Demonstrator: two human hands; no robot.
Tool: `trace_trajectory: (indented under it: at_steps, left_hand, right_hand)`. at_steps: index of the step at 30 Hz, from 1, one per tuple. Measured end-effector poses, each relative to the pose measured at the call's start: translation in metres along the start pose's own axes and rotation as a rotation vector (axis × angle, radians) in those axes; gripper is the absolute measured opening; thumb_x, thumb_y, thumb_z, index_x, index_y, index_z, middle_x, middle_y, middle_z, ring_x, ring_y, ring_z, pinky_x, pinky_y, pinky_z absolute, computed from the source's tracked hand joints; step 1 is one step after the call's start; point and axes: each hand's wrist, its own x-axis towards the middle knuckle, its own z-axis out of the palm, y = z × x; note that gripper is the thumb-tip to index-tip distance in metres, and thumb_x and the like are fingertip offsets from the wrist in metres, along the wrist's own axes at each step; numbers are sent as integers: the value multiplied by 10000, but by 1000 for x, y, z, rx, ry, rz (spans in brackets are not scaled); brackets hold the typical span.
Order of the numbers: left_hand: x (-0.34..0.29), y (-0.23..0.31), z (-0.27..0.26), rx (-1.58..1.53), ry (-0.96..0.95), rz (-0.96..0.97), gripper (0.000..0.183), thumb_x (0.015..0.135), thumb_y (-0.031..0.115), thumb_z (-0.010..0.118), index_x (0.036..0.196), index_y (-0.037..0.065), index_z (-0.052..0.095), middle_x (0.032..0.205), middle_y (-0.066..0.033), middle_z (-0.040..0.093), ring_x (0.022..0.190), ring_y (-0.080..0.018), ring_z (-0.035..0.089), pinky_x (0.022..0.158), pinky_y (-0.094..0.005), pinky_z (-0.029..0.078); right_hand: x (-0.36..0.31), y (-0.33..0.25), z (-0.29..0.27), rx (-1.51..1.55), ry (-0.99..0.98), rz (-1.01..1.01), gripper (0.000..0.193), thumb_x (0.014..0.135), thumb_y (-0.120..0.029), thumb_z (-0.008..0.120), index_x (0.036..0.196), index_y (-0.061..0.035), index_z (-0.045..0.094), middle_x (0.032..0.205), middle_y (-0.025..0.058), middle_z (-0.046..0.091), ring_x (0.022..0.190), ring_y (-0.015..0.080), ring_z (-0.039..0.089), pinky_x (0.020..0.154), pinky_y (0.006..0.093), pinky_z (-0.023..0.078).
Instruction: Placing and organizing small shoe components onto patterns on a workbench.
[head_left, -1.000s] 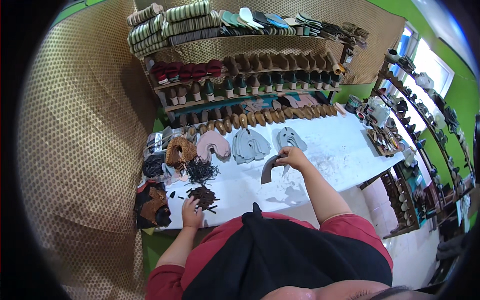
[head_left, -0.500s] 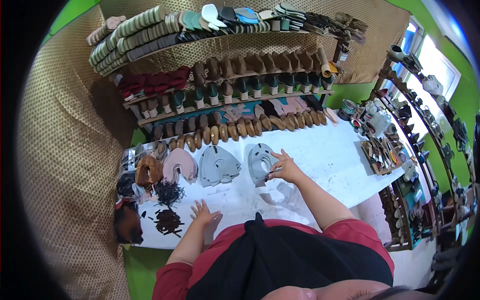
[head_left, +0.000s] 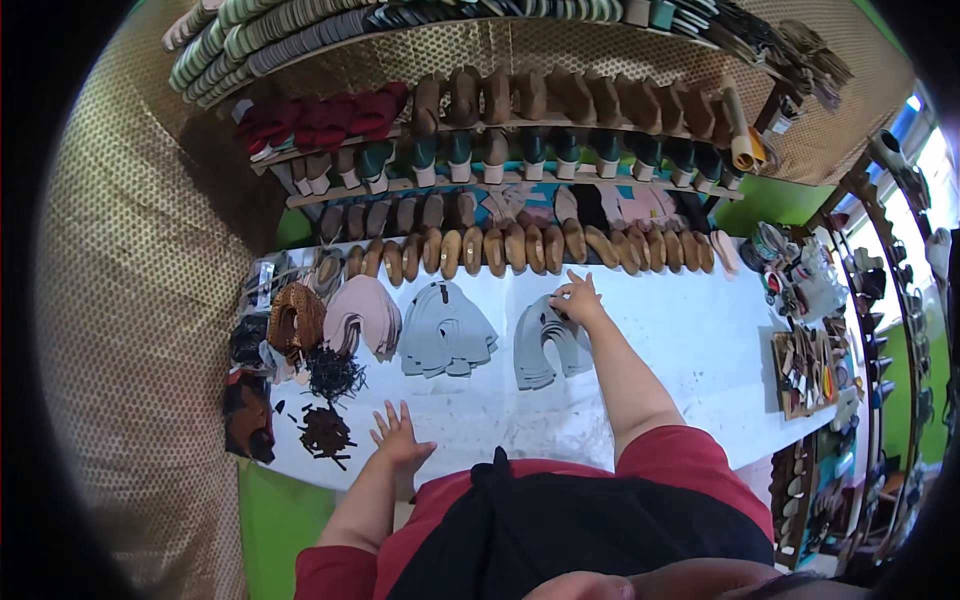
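My right hand point(head_left: 578, 299) reaches over the table to the top of a curved stack of grey shoe-upper pieces point(head_left: 538, 360). Its thumb and forefinger are pinched together at the stack's upper edge; whatever sits between them is too small to make out. Near the front edge of the table, my left hand point(head_left: 400, 438) has its fingers spread and holds nothing. Left of the right-hand stack lies another fanned grey stack point(head_left: 430, 335), with a small dark strip point(head_left: 443, 292) on its top. A pile of dark brown strips point(head_left: 326, 432) lies left of my left hand.
Pink upper pieces point(head_left: 360, 312), a brown woven piece point(head_left: 296, 315) and a heap of black strips point(head_left: 335, 372) lie at the left. Brown shoe lasts point(head_left: 495, 252) line the back below shelves of shoes point(head_left: 533, 155). A tool tray point(head_left: 800, 372) stands at the right.
My right hand has moved from the near right side of the grey stack up to its top edge, its fingers drawing together. My left hand stays spread. The view has shifted downward.
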Motion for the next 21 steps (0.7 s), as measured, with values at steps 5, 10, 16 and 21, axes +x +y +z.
trace_trajectory:
  at_steps: [5, 10, 16, 21]
  left_hand:
    - [4, -6, 1, 34, -30, -35, 1389, 662, 587, 821, 1583, 141, -119, 1608, -239, -243, 1459, -506, -217, 1127, -700, 2]
    - [3, -3, -4, 49, -23, -39, 1379, 671, 578, 815, 1582, 121, -113, 1609, -241, -237, 1461, -506, -214, 1130, -698, 6]
    - [-5, 6, -17, 66, -71, -48, 1309, 726, 553, 782, 1582, 91, -95, 1613, -250, -215, 1466, -510, -193, 1139, -682, -12]
    - [-4, 4, -15, 67, -76, -38, 1296, 738, 542, 781, 1583, 99, -95, 1611, -248, -218, 1461, -518, -196, 1136, -688, -17]
  right_hand:
    - [8, -6, 14, -180, -29, -65, 305, 779, -362, 801, 1031, -200, 747, 1594, 90, 342, 1502, 445, 108, 1089, 777, 141]
    - [5, -19, 36, -88, 282, -87, 544, 824, -343, 762, 1307, -159, 591, 1545, 133, 396, 1486, 400, 210, 1128, 716, 162]
    - [12, -82, 75, -149, 234, -331, 497, 860, -335, 709, 1302, -139, 596, 1507, 142, 421, 1468, 368, 258, 1135, 714, 136]
    - [24, -143, 121, -52, -21, -390, 493, 883, -352, 673, 1320, -134, 610, 1253, 77, 652, 1333, 275, 458, 1121, 733, 86]
